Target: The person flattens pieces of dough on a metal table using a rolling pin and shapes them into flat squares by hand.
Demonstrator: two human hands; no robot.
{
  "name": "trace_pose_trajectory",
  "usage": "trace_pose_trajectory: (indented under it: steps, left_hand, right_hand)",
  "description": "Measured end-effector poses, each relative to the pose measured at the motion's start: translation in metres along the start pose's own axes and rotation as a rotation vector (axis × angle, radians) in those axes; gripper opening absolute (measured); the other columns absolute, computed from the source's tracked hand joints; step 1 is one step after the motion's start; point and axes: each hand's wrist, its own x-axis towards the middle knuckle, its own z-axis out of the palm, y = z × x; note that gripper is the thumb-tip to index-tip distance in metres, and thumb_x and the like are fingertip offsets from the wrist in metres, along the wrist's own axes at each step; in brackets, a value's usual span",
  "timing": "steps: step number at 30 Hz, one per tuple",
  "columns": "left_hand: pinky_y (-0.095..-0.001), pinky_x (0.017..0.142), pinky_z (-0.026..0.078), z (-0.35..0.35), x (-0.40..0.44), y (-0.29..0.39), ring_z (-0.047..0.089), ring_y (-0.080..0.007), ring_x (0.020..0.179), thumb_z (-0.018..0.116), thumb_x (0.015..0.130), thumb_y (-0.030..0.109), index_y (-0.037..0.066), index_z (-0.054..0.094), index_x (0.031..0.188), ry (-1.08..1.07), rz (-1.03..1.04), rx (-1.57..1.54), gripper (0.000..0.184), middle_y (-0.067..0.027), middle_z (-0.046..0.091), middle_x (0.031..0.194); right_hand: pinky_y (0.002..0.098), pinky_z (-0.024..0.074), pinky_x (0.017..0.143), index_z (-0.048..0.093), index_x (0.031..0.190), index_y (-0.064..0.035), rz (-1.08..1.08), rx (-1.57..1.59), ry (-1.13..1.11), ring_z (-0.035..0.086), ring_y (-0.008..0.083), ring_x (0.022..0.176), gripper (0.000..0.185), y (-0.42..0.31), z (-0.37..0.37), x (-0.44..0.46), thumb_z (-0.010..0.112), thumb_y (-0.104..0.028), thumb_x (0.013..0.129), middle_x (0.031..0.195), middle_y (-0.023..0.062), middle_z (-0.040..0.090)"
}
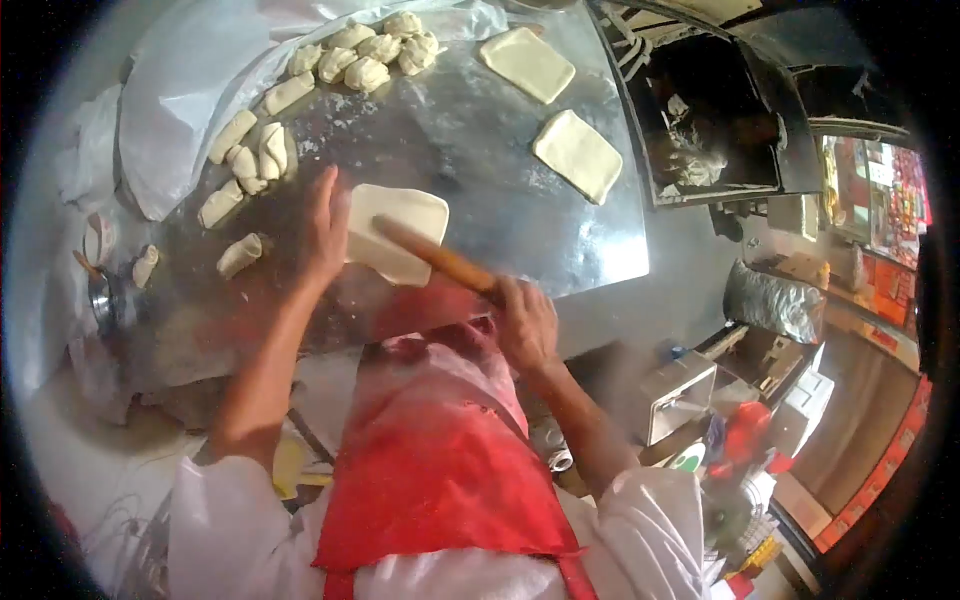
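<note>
My right hand (525, 322) grips one end of a wooden rolling pin (455, 266). The pin slants up and left, its far end over a flat, roughly square dough sheet (410, 215) on the metal table. At that sheet's left edge is my left hand (326, 225), seen side-on with fingers stretched out; whether it touches the dough I cannot tell. Two more rolled sheets, an upper one (527, 64) and a lower one (578, 156), lie toward the table's right. A small dough roll (240, 256) rests left of my left hand.
Several dough pieces (366, 74) and dough rolls (272, 152) line the table's far left, beside a plastic sheet (190, 110). A small metal container (100, 300) stands at the left. Beyond the table's right edge is a dark open oven-like box (790, 120).
</note>
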Motion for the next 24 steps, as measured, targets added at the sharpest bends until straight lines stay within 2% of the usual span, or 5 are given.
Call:
trace_pose_trajectory:
  steps: [1, 9, 11, 15, 24]
  left_hand:
    - [-0.0444, 0.111, 0.046, -0.001, 0.016, 0.005, 0.060, -0.0358, 0.131, 0.070, 0.100, 0.023, 0.001, 0.054, 0.149, -0.052, -0.080, -0.046, 0.057, -0.0219, 0.060, 0.146]
    - [-0.0370, 0.086, 0.052, -0.030, 0.038, 0.050, 0.066, -0.0193, 0.099, 0.069, 0.101, 0.016, 0.004, 0.068, 0.115, -0.379, 0.063, 0.291, 0.018, -0.0088, 0.071, 0.104]
    - [-0.0361, 0.085, 0.051, -0.045, 0.030, 0.090, 0.064, -0.0162, 0.097, 0.072, 0.100, 0.017, 0.004, 0.067, 0.109, -0.538, -0.269, -0.095, 0.016, -0.0054, 0.067, 0.097]
    - [-0.0289, 0.081, 0.047, -0.064, 0.001, 0.127, 0.059, -0.0119, 0.089, 0.074, 0.101, 0.021, 0.009, 0.069, 0.110, -0.208, -0.530, -0.869, 0.016, 0.0026, 0.066, 0.100]
    - [-0.0415, 0.096, 0.057, -0.050, -0.111, 0.031, 0.068, -0.0238, 0.114, 0.066, 0.107, 0.019, 0.006, 0.055, 0.145, -0.095, -0.945, -0.794, 0.041, -0.0122, 0.064, 0.138]
  right_hand:
    - [0.0519, 0.0526, 0.088, 0.060, 0.135, -0.0106, 0.063, 0.061, 0.074, 0.065, 0.0416, 0.106, 0.044, 0.006, -0.006, -0.006, 0.069, -0.009, 0.092, 0.118, 0.0182, 0.067]
    - [0.0557, 0.0531, 0.093, 0.048, 0.142, -0.0038, 0.422, 0.237, 0.043, 0.063, 0.0514, 0.112, 0.046, 0.057, 0.004, -0.049, 0.064, -0.021, 0.103, 0.124, 0.0266, 0.061]
    - [0.0510, 0.0519, 0.094, 0.055, 0.136, -0.0010, 0.492, 0.393, 0.092, 0.065, 0.0464, 0.110, 0.042, 0.058, 0.017, -0.054, 0.067, -0.019, 0.100, 0.118, 0.0260, 0.065]
    - [0.0506, 0.0507, 0.096, 0.055, 0.136, -0.0013, 0.455, 0.407, 0.056, 0.064, 0.0462, 0.110, 0.043, 0.060, 0.027, -0.054, 0.066, -0.020, 0.100, 0.115, 0.0263, 0.065]
    - [0.0527, 0.0504, 0.095, 0.056, 0.135, -0.0026, 0.433, 0.322, 0.027, 0.062, 0.0464, 0.113, 0.041, 0.059, 0.011, -0.052, 0.067, -0.020, 0.099, 0.120, 0.0247, 0.063]
